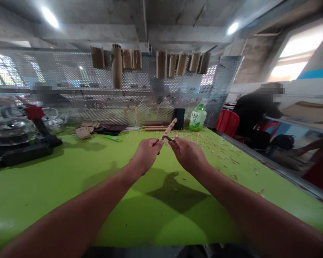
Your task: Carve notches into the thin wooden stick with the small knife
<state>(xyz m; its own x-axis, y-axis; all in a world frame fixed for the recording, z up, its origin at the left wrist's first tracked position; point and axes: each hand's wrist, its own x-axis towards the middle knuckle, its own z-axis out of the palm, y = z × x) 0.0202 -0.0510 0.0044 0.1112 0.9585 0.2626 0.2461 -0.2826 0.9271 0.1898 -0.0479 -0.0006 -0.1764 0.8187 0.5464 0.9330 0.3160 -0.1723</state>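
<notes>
My left hand (147,153) is closed round the lower end of a pale carved wooden stick (171,125), which slants up and away to the right. In my right hand (188,152), also closed, is a small carving knife (169,138); its dark blade reaches left to the stick, close to my left thumb. Whether the blade touches the wood I cannot tell. Both hands are held above the green tabletop (102,200). Wood shavings (218,147) are scattered over the table beyond and right of my hands.
A green tea bottle (198,118) and a dark upright box (179,119) stand at the back. Wooden pieces (84,132) and a green item (113,138) lie back left. Glass kettles (12,127) stand far left. Another person (254,111) sits beyond the right edge.
</notes>
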